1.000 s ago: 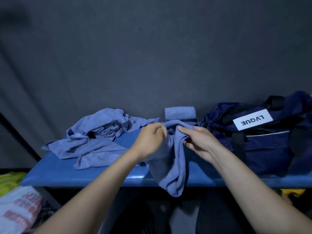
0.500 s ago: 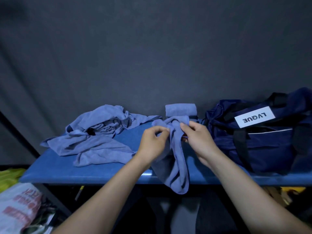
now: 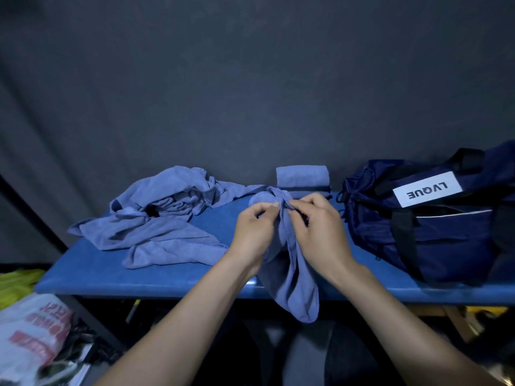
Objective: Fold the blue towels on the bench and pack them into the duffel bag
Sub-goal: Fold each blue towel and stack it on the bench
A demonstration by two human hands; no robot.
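A blue towel hangs below the fingers over the blue bench's front edge, its top hem pinched by the left hand and right hand nearly touching; sliding them apart to opposite corners should square the fold.

Down to the left of the hands we see a white plastic bag with red print beside something yellow-green, a dark backdrop cloth hangs beyond them, and wooden pieces lie lower right.
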